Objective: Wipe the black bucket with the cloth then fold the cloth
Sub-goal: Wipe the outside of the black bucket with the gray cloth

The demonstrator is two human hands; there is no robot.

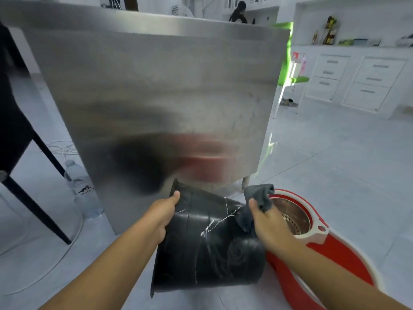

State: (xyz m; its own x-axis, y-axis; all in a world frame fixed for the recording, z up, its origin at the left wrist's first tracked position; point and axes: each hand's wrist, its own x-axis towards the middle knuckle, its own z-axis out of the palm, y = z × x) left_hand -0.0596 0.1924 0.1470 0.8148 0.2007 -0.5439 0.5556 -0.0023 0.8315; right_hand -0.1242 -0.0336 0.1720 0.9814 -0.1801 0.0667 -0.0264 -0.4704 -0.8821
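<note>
The black bucket (207,247) lies tilted on its side low in the middle of the view, its scuffed wall with white scratch marks facing up. My left hand (163,211) grips its left edge, thumb on top of the rim. My right hand (268,224) holds a bunched grey cloth (257,198) pressed against the bucket's upper right side. Part of the cloth sticks up above my fingers.
A steel cabinet panel (161,90) stands right behind the bucket. A red and white spin-mop bucket (312,233) sits at the right, touching the black one. A water bottle (82,189), a dark chair leg (38,202) and a white cable lie left. White drawers (366,83) stand far right.
</note>
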